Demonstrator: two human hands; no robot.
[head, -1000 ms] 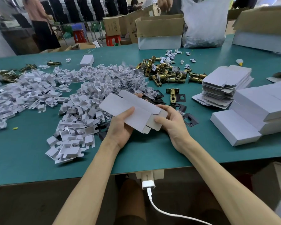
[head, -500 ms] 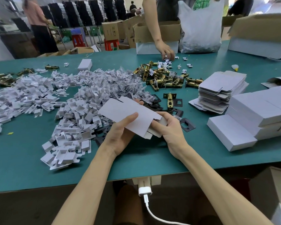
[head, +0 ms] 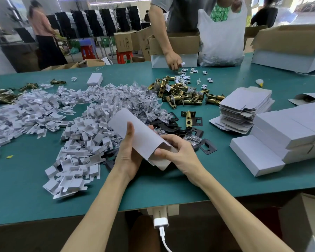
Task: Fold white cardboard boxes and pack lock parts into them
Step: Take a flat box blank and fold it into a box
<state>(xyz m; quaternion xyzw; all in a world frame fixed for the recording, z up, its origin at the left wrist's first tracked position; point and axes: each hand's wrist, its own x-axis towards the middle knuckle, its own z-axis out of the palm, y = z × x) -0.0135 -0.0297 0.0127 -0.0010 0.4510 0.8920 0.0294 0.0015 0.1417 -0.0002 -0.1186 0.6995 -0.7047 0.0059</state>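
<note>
I hold a white cardboard box (head: 135, 131) above the green table (head: 25, 188), partly opened into a sleeve and tilted away from me. My left hand (head: 128, 153) grips its left side, thumb on top. My right hand (head: 178, 151) pinches the near end flap. Behind the box lie black strike plates (head: 206, 146), a brass latch (head: 188, 118) and a heap of brass latches (head: 182, 93). A stack of flat white box blanks (head: 244, 106) sits to the right, with folded white boxes (head: 284, 135) beside it.
A wide heap of white cardboard inserts (head: 76, 142) and small clear bags (head: 140, 100) covers the left and middle. Across the table a person's hand (head: 173, 60) picks at small parts near an open carton (head: 175, 50) and a white plastic bag (head: 220, 42).
The box has gone from a flat blank to a partly opened sleeve between my hands. The person opposite lifted a hand from the small parts. My view has moved closer.
</note>
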